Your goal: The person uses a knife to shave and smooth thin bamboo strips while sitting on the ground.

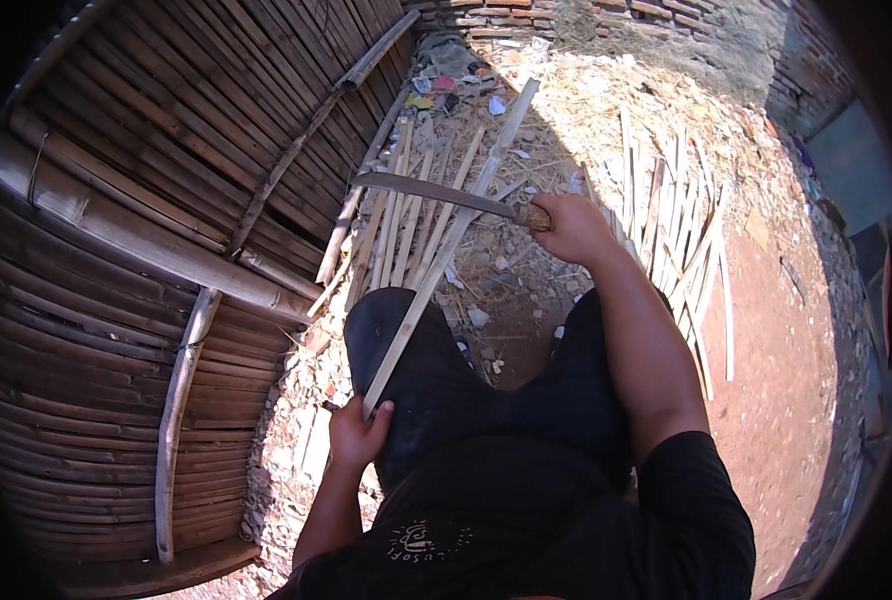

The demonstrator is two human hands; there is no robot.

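A long pale bamboo strip [442, 256] slants across my left thigh, its far end pointing up and to the right. My left hand [357, 432] is closed around its near end, beside my left hip. In my right hand [569, 227] is the wooden handle of a machete [436, 190]. The long, dark, slightly curved blade points left and crosses the strip well beyond my knee. Whether the edge touches the strip or hovers over it, I cannot tell.
Several split bamboo strips [407, 215] lie ahead on the left; a larger loose pile [678, 220] lies on the right. A bamboo slat wall [166, 130] stands close on my left. Beyond the straw-littered ground is a brick wall [666, 30], with scraps of litter [436, 88] near the corner.
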